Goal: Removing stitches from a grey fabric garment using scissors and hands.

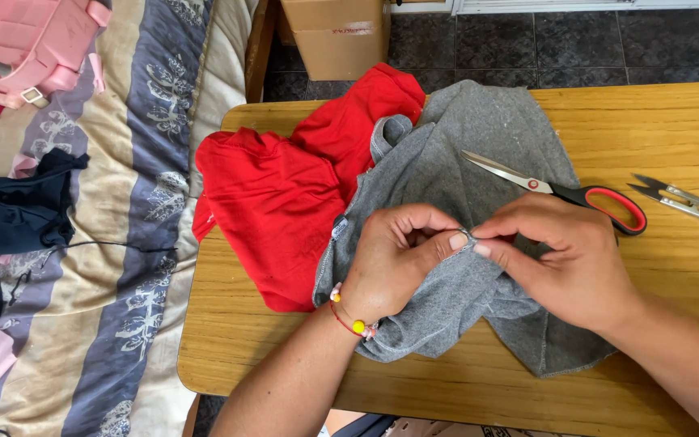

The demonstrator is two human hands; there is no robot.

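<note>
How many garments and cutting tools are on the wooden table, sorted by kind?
Garments: 2, the grey garment pinched by the left hand and right hand, and the red garment.
Cutting tools: 2, scissors and thread snips.
Total: 4

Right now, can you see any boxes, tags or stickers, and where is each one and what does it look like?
Cardboard box: on the dark tiled floor beyond the table's far edge, plain brown, blocky, with a strip of pale tape bearing red print.
Sewn-in tag: small, whitish, rectangular, on the grey garment's edge beside the red garment, just left of the left hand.
No signs or screens in view.
</note>
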